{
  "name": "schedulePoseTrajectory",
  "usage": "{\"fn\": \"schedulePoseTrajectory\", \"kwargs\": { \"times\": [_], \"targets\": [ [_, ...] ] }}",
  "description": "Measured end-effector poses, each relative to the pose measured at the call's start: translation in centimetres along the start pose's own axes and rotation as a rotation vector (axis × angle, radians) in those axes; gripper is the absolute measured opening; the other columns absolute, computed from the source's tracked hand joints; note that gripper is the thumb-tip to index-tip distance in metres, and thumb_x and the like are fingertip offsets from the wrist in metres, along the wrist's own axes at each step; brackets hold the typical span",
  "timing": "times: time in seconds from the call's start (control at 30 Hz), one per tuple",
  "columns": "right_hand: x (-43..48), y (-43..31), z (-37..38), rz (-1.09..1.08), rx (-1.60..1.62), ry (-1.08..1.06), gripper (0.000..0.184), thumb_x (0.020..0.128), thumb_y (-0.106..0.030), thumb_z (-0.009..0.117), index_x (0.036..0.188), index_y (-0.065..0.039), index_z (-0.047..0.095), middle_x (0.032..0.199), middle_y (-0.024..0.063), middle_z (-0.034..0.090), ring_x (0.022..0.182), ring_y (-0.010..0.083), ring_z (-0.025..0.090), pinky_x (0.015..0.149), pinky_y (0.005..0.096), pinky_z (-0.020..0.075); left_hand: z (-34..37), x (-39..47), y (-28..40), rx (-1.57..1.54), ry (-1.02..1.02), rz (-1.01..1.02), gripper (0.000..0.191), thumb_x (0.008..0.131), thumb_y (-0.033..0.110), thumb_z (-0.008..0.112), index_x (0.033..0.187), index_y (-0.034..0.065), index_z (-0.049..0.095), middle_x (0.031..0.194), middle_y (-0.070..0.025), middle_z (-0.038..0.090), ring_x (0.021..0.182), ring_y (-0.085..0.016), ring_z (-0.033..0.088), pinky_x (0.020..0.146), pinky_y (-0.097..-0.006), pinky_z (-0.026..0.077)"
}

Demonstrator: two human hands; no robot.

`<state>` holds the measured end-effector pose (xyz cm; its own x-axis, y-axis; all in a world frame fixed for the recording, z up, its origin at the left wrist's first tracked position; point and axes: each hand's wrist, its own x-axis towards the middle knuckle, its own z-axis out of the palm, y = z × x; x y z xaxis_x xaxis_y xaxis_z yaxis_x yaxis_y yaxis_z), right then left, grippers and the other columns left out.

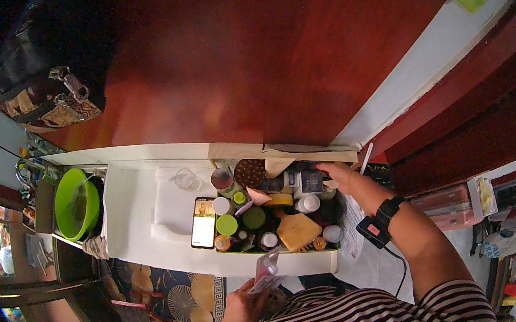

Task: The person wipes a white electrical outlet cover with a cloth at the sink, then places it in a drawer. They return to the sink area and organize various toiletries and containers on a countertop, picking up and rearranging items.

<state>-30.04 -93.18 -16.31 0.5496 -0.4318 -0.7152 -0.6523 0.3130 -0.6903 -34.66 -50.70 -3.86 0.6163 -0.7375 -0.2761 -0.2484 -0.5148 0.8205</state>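
Observation:
My left hand (pixel 243 306) grips a small clear plastic package (pixel 266 267) with a pale card, held low before my striped shirt. On the white counter (pixel 147 244) stands a green-edged box (pixel 293 251) crowded with toiletries. In it are a wooden paddle brush (pixel 298 231), several jars and bottles, a green-lidded jar (pixel 226 224), a white-capped bottle (pixel 308 204) and a small dark box (pixel 312 182). My right hand (pixel 339 177) reaches to the back right corner of this box, beside the small dark box. Its fingertips are partly hidden, so a hold cannot be made out.
A lit phone (pixel 203 223) leans at the box's left side. Farther left are a drinking glass (pixel 187 180) and a green basin (pixel 77 204). A red-brown panel (pixel 227 68) rises behind the counter. A cable (pixel 399 264) hangs from my right wrist device.

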Motion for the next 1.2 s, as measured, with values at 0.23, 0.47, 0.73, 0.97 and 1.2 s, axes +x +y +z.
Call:
{"fn": "schedulePoseTrajectory", "kwargs": {
  "times": [0.23,0.47,0.73,0.97,1.2],
  "targets": [
    [-4.0,-3.3,0.8,-0.155,-0.323,-0.212,0.052,0.088,-0.043,0.056,0.131,-0.012,0.052,0.129,0.0060,0.053,0.119,0.0188,0.046,0.098,0.0312,0.0354,0.3,0.4,-0.5,0.021,-0.022,-0.018,0.019,0.082,0.012,0.066,0.097,0.0007,0.068,0.102,-0.0166,0.067,0.101,-0.033,0.063,0.091,-0.0379,0.049],
    [-4.3,-5.1,2.9,-0.266,-0.678,-0.213,0.063,0.090,-0.051,0.049,0.136,-0.008,0.046,0.136,0.0087,0.047,0.121,0.0207,0.044,0.101,0.0327,0.0330,0.1,0.5,-1.3,-0.024,-0.067,0.004,0.031,0.082,0.010,0.064,0.112,0.0016,0.062,0.110,-0.0155,0.065,0.099,-0.029,0.063,0.087,-0.0344,0.051],
    [-3.0,-4.8,3.4,-0.503,-1.100,-0.143,0.062,0.092,-0.051,0.045,0.129,-0.002,0.048,0.127,0.0162,0.055,0.112,0.0253,0.053,0.099,0.0306,0.0354,0.3,1.1,-1.8,0.074,0.142,0.198,0.026,0.079,0.018,0.065,0.104,0.0104,0.067,0.103,-0.0158,0.065,0.077,-0.032,0.065,0.067,-0.0371,0.054],
    [-2.3,-4.6,2.5,-0.320,-0.845,-0.225,0.061,0.090,-0.055,0.048,0.131,-0.010,0.051,0.128,0.0087,0.054,0.111,0.0209,0.052,0.096,0.0308,0.0376,0.2,1.1,-2.4,-0.026,0.119,0.127,0.025,0.080,0.018,0.064,0.103,0.0102,0.067,0.102,-0.0146,0.065,0.075,-0.033,0.065,0.065,-0.0374,0.054],
    [1.6,-2.4,0.3,-0.033,-0.548,-0.318,0.044,0.087,-0.039,0.058,0.123,-0.014,0.058,0.113,0.0010,0.060,0.096,0.0129,0.055,0.086,0.0269,0.0430,0.5,1.1,-2.7,-0.012,0.144,0.116,0.021,0.080,0.020,0.065,0.099,0.0104,0.068,0.099,-0.0134,0.065,0.069,-0.032,0.064,0.059,-0.0384,0.053]
  ]
}}
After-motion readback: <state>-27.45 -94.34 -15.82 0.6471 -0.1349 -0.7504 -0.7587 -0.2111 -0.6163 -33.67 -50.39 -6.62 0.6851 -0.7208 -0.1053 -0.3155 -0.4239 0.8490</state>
